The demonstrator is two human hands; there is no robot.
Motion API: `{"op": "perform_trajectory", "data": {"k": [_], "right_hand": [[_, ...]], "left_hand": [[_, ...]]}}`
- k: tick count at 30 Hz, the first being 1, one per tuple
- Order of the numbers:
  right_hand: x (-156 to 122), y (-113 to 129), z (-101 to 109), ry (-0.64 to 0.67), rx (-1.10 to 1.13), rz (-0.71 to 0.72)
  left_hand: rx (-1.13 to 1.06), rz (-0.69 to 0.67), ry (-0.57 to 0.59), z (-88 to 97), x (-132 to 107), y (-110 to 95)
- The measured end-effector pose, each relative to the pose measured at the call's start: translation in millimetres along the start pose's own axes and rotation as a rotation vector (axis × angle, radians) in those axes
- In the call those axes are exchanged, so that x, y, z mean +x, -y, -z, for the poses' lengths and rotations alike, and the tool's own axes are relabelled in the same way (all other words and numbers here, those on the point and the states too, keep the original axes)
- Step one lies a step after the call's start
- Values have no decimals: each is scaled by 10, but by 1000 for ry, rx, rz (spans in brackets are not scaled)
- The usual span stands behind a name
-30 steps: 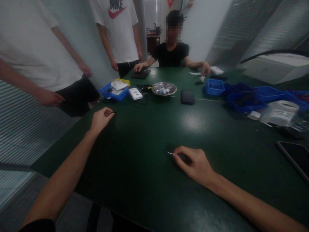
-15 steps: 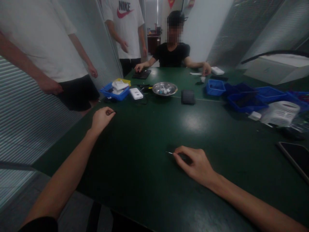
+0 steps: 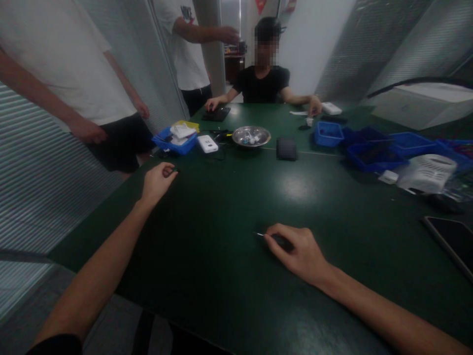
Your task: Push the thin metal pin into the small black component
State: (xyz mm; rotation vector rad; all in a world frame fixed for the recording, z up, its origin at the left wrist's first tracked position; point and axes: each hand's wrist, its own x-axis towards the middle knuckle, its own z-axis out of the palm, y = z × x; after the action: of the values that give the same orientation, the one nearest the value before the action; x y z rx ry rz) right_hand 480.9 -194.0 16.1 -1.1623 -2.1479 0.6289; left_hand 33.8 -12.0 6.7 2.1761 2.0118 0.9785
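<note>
My left hand (image 3: 158, 182) rests at the far left of the green table (image 3: 207, 207), its thumb and fingers pinched together. A tiny dark object (image 3: 175, 170) shows at those fingertips, too small to name. Nearer to me and right of the middle, my right hand (image 3: 295, 246) lies low over the tabletop, closed in a pinch. From its thumb and forefinger a thin, short metallic piece (image 3: 259, 234) points left; its kind is unclear. The two hands are well apart.
A metal dish (image 3: 251, 136) with small white parts stands mid-table, beside a white power bank (image 3: 207, 144) and a blue basket (image 3: 175, 140). Blue trays (image 3: 377, 155) and a phone (image 3: 449, 239) lie to the right. One person (image 3: 263, 84) sits opposite; two stand at left.
My hands stay almost in place, both still pinching. The standing person at the back has turned and raised an arm to the right, toward the seated person.
</note>
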Motion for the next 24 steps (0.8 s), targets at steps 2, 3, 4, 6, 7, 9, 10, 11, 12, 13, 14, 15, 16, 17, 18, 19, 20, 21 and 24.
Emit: {"op": "perform_trajectory", "data": {"k": [2, 3, 4, 6, 7, 9, 10, 11, 12, 13, 14, 15, 16, 17, 18, 19, 20, 21, 24], "right_hand": [[2, -4, 1, 2, -5, -7], [4, -7, 1, 0, -6, -9], [5, -9, 0, 0, -6, -12], [8, -15, -2, -1, -2, -15], [10, -18, -5, -6, -2, -15], [16, -24, -10, -11, -1, -19], [19, -28, -13, -12, -2, -22], [23, -31, -16, -12, -2, -24], [28, -33, -19, -11, -1, -26], [34, -34, -21, -8, -1, -25], [41, -35, -23, -7, -4, -21], [48, -33, -25, -5, -9, -16], [55, -31, -25, 0, -14, -13], [61, -27, -25, 7, -19, -11], [66, -23, -26, 16, -25, -11], [70, -20, -26, 27, -32, -10], [72, -18, -27, 38, -38, -9], [72, -19, -28, 47, -45, -9], [64, -30, -38, 64, -63, -15]], "left_hand": [[-97, -51, 42, -5, -28, -204], [-144, -91, 91, -11, -61, -347], [-186, -137, 156, -18, -112, -515], [-279, -238, 312, -38, -270, -904], [-332, -290, 394, -50, -373, -1109], [-446, -383, 538, -76, -604, -1488], [-501, -426, 601, -92, -718, -1645], [-539, -469, 658, -110, -822, -1773], [-558, -505, 697, -129, -912, -1869], [-563, -534, 727, -149, -984, -1934], [-558, -555, 743, -169, -1037, -1972], [-548, -568, 750, -188, -1072, -1989], [-540, -575, 753, -204, -1092, -1991], [-534, -579, 753, -216, -1101, -1985], [-530, -581, 755, -224, -1104, -1976], [-529, -582, 757, -228, -1102, -1967], [-527, -584, 759, -229, -1100, -1961], [-523, -584, 762, -228, -1100, -1958], [-517, -575, 754, -225, -1109, -1963]]}}
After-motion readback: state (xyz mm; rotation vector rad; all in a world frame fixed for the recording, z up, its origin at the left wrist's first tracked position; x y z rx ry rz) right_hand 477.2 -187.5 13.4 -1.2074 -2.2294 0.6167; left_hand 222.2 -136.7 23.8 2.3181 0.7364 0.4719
